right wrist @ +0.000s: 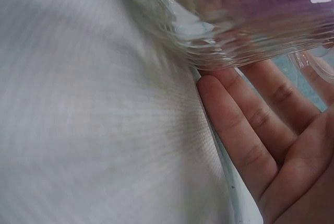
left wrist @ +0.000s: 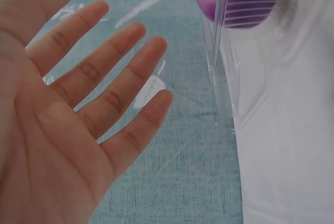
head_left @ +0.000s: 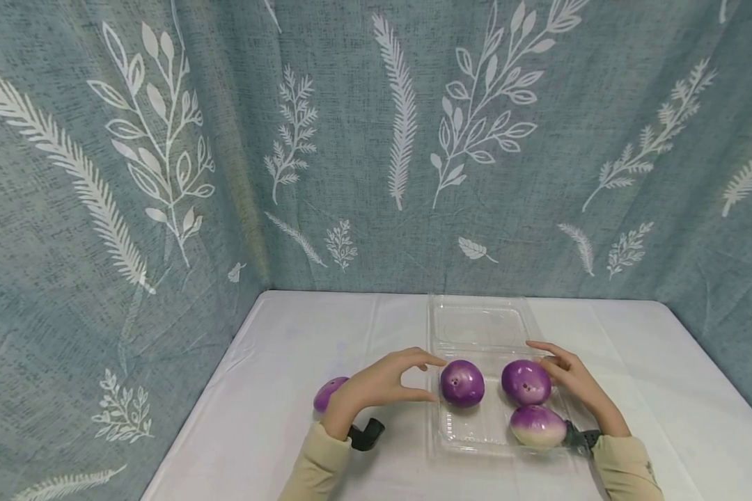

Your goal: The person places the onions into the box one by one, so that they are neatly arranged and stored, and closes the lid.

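Note:
A clear plastic clamshell box [head_left: 476,437] stands with its lid laid back. Inside it are three glossy, round purple vegetables, turnip- or onion-like: one on the left [head_left: 461,384], one at the back right [head_left: 526,383] and a purple-and-white one [head_left: 538,426] at the front right. My left hand [head_left: 382,379] hovers by the box's left side, fingers spread and holding nothing, as its palm [left wrist: 57,125] shows in the left wrist view. At the box's right side, my right hand [head_left: 570,376] rests nearly straight fingers [right wrist: 229,109] against the outer wall.
Another purple vegetable [head_left: 329,395] lies on the white table [head_left: 282,362], partly hidden behind my left forearm. The box's lid [head_left: 479,323] lies toward the back edge. A blue-green leaf-patterned curtain [head_left: 351,139] encloses the table's back and sides.

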Motion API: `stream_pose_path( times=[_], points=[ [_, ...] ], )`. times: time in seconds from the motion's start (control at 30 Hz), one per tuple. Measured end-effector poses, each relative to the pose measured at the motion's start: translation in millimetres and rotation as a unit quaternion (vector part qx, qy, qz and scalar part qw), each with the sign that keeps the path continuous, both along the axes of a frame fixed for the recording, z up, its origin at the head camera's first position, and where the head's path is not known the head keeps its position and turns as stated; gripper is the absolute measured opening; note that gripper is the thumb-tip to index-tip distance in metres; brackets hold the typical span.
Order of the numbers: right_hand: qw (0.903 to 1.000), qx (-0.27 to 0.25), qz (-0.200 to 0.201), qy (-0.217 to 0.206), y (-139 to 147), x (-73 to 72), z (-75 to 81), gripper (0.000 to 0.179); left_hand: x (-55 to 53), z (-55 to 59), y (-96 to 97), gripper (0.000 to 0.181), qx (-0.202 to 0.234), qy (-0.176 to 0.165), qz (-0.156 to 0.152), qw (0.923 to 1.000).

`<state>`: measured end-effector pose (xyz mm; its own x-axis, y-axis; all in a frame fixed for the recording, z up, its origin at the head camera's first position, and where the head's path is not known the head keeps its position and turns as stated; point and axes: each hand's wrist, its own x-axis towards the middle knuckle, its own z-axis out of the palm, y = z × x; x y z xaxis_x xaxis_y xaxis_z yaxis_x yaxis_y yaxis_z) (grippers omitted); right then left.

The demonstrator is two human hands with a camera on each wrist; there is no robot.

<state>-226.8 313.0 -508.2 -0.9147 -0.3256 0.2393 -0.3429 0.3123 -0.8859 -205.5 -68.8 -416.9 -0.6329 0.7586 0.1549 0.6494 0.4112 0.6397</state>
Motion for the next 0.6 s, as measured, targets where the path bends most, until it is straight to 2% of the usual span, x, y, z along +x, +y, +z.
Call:
stream_pose_path(
  times=[0.4,0.6],
  points=[
    [1.0000,0.003,0.002,0.002,2,0.1,-2.0,0.039,1.0,-1.5,-13.6,0.052,0.006,-0.015,0.031,0.9994],
    [1.0000,0.002,0.005,0.003,1,0.0,-1.5,0.039,4.6,0.2,-24.2,0.055,-0.001,-0.032,0.060,0.9977]
  ],
)
